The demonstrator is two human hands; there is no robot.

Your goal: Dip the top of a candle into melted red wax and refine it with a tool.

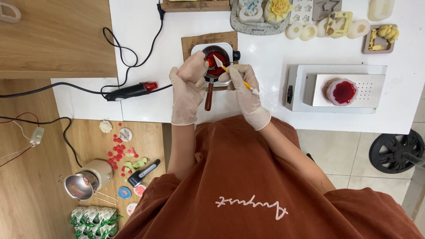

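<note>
Stirring in hand: left hand (pixel 188 86) fingers grip the melting spoon (pixel 214 62) of red wax, right hand (pixel 245 88) fingers pinch the stirring tool (pixel 230 72); steadiness required.

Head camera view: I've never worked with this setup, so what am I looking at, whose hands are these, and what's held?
There is one picture, taken from a camera on the person's head, looking straight down. There is no machine: two gloved hands belong to the wearer in the rust-brown shirt. The left hand grips a small pot of red liquid by its wooden handle, on a small white base. The right hand holds a slim yellow-handled tool, its tip over the red liquid. On the white table lie a black corded tool with a red tip, a white box carrying a mould filled with red, and pale moulds along the far edge.
</note>
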